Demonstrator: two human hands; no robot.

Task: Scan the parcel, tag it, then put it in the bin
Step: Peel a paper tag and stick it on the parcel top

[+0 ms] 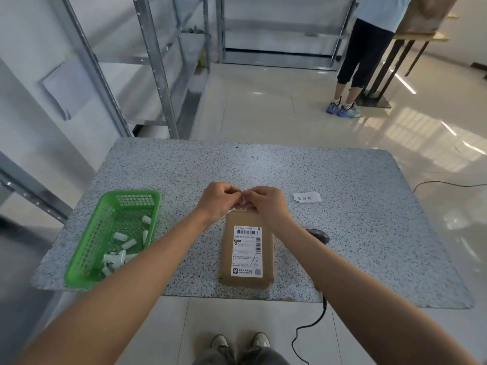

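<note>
A brown cardboard parcel (246, 248) with a white shipping label lies flat on the speckled table (369, 219), near its front edge. Just beyond the parcel's far end, my left hand (218, 200) and my right hand (267, 204) meet, fingers pinched together on a small white tag (243, 201). The tag is mostly hidden by my fingers. A black barcode scanner (319, 235) lies on the table right of the parcel, partly behind my right forearm.
A green plastic basket (89, 248) holding several white paper scraps sits at the table's left front. A white label sheet (307, 197) lies right of my hands. The scanner's cable (313, 325) hangs to the floor. Metal shelving stands behind left; a person stands far right.
</note>
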